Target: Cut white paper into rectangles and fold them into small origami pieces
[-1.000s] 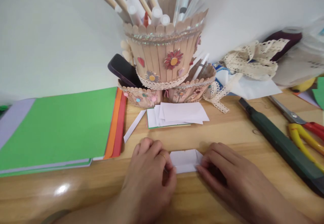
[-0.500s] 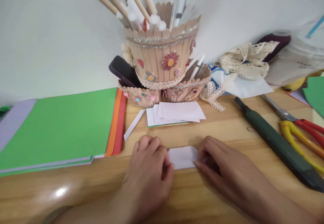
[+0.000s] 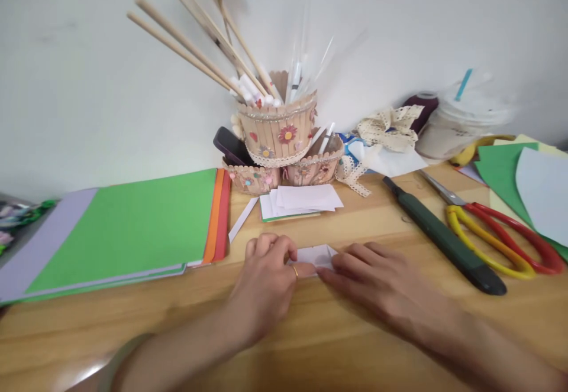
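A small white paper piece [image 3: 314, 255] with a folded right corner lies on the wooden table between both hands. My left hand [image 3: 270, 279] has its fingers curled on the paper's left side, its thumb stretched along the near edge. My right hand [image 3: 377, 279] presses the right end with fingers and thumb together. The two thumbs almost meet at the near edge. Just beyond the hands sits a stack of white slips [image 3: 306, 197], with green paper beneath it. A narrow white strip [image 3: 242, 220] lies left of the stack.
Coloured sheets [image 3: 133, 232] lie at left. Decorated stick holders [image 3: 281, 135] with pens and wooden sticks stand behind. At right are a dark green cutter [image 3: 444, 238], red and yellow scissors [image 3: 492, 232], lace [image 3: 390, 129], a plastic cup [image 3: 470, 114] and cut paper [image 3: 544, 185].
The view has pulled back, showing more wall and the right side. My hands have come closer together over the paper, and my left thumb now reaches along its near edge.
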